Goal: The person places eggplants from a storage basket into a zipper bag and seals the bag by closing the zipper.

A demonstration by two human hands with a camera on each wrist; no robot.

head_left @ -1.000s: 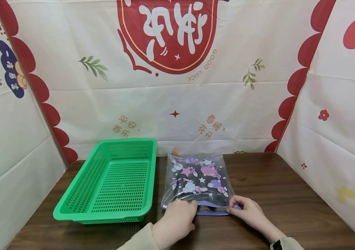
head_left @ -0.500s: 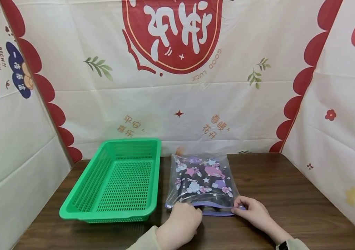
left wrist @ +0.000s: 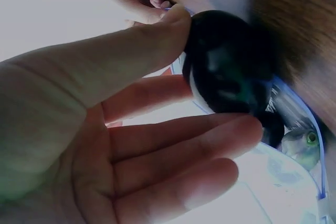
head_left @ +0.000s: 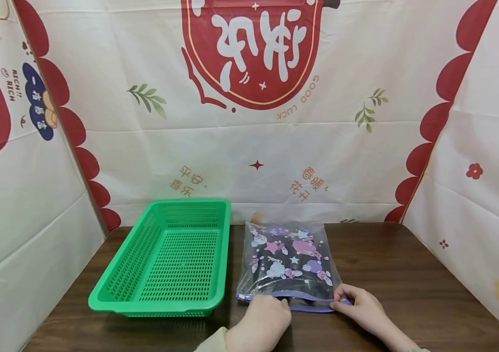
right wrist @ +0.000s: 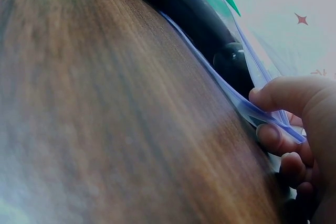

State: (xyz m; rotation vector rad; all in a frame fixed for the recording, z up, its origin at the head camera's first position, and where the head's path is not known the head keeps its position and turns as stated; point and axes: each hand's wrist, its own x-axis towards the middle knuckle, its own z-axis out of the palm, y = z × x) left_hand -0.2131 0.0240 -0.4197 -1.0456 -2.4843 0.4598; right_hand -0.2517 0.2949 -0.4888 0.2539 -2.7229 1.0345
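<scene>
A clear zip bag [head_left: 292, 266] with purple edging and cartoon prints lies on the table, dark contents showing through. My right hand [head_left: 360, 309] pinches the right end of its mouth between thumb and fingers. At the left part of the mouth, my left hand [head_left: 263, 319] holds a long, glossy black object [right wrist: 186, 14] by its rounded end, its exact kind unclear. In the right wrist view that object reaches into the mouth, which gapes, beside another shiny black rounded piece [right wrist: 232, 59]. The left wrist view shows a greyish thing with a green round spot [left wrist: 303, 148] inside the bag.
A green perforated plastic basket [head_left: 161, 307] stands on the left of the brown wooden table [head_left: 412, 293], close to the bag. Printed white cloth [head_left: 231, 146] encloses the back and both sides.
The head view has shifted, so the scene sits slightly farther right and lower. The left hand stays at the bag's mouth with little movement; the right hand keeps its pinch on the edge.
</scene>
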